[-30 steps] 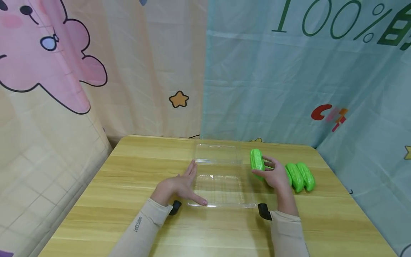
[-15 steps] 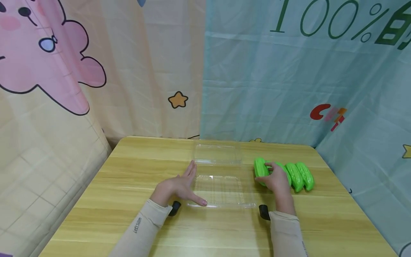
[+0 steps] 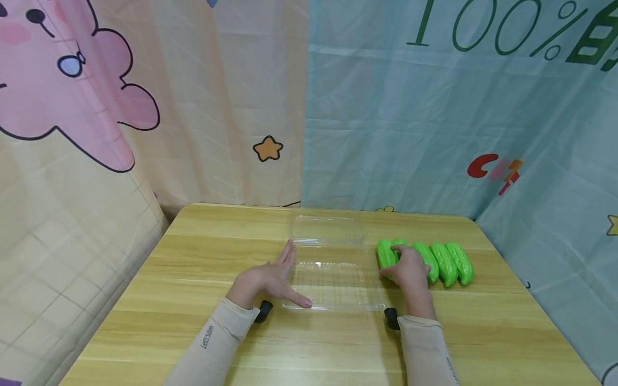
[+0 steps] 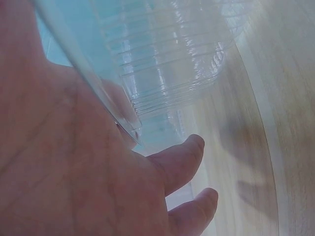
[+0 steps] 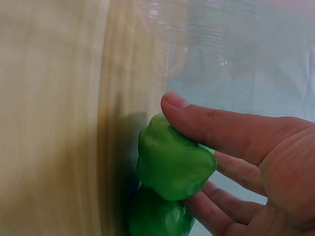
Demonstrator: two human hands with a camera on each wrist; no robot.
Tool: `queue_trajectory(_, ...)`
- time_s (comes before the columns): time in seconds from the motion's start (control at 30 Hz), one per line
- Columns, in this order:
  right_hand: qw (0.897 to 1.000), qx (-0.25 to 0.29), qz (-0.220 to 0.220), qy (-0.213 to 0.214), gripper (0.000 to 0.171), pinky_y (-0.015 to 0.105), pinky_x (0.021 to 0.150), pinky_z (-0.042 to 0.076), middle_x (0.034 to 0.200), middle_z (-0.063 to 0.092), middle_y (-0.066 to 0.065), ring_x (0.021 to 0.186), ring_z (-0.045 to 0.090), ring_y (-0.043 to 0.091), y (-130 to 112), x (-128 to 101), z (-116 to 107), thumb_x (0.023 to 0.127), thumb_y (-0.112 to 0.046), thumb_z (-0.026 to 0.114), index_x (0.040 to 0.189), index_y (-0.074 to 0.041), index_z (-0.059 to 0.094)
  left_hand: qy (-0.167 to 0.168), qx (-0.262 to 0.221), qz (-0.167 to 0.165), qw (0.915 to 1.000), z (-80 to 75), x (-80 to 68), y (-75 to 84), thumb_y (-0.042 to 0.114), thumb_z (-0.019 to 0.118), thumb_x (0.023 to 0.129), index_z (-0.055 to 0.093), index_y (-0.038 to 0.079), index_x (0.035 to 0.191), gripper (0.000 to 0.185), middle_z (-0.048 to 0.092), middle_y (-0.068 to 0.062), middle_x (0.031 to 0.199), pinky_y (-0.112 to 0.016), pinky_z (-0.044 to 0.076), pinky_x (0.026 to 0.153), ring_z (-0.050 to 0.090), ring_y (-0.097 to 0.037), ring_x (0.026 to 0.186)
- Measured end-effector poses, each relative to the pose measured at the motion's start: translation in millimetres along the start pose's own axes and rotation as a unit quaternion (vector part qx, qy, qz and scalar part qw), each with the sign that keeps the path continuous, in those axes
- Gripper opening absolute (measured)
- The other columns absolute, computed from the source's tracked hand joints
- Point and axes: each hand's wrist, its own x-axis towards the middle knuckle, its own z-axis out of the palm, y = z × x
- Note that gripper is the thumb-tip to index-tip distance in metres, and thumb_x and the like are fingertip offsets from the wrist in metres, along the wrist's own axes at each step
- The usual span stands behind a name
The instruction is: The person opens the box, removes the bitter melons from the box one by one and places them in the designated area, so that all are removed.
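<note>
A row of several bright green, ridged toy bitter melons (image 3: 444,264) lies on the right of the table. My right hand (image 3: 410,268) is over the left part of the row, thumb and fingers on either side of the leftmost bitter melon (image 5: 172,157). Another one lies right against it, partly hidden by the fingers. A clear plastic box (image 3: 333,284) stands at the middle, its hinged lid (image 3: 325,229) laid open toward the back. My left hand (image 3: 270,279) rests with spread, straight fingers along the box's left edge (image 4: 93,88), thumb at the front corner.
The light wooden table (image 3: 193,257) reaches back to a printed curtain (image 3: 386,134). Black wrist pieces (image 3: 392,318) stick out under both wrists, close to the box's front corners.
My right hand has lowered the leftmost bitter melon to the table beside the others, then shifted slightly left with it. The left hand and the box have stayed put.
</note>
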Motion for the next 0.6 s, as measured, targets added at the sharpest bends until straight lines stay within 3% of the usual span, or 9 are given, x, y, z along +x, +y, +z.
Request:
queue_trajectory(0.2,1.0,-0.007,0.01,0.022,0.08,0.074,0.101,0.022,0.138,0.048,0.034,0.13,0.04,0.051,1.4,0.5,3.7,0.071,-0.018,0.092,0.14,-0.001,0.055,-0.002,0.001,0.003,1.0,-1.1,-0.1,-0.6,0.073,0.08,0.067,-0.018,0.009,0.158,0.148,-0.032,-0.005,0.162,-0.059,0.016,0.118,0.021,-0.042,0.147)
queue_trajectory(0.6,0.999,-0.022,0.015,0.027,0.077,0.073,0.098,0.026,0.141,0.042,0.038,0.126,0.039,0.058,-0.3,-0.5,8.2,0.074,-0.023,0.091,0.139,-0.002,0.056,0.0,-0.003,0.003,1.0,-1.4,-1.3,0.8,0.07,0.081,0.069,-0.016,0.007,0.159,0.146,-0.032,-0.005,0.162,-0.059,0.016,0.118,0.021,-0.044,0.147)
